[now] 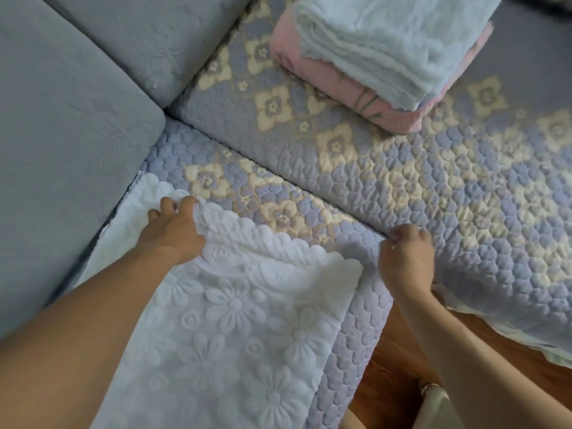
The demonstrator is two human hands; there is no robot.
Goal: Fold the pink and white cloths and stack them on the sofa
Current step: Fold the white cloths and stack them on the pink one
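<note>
Nearest us, the white cloth (pixel 247 329) is lying spread over the quilted sofa cover (pixel 418 187), its scalloped edge running across the seat. The left hand (pixel 176 227) is gripping that scalloped edge, fingers curled over the fabric. The right hand (pixel 405 258) is sitting at the seat's front corner, fingers curled, just beside the cloth's corner; what it is pinching I cannot tell. Farther back, a folded pink cloth (pixel 349 85) is resting on the sofa, carrying a folded pale blue towel (pixel 387 38).
</note>
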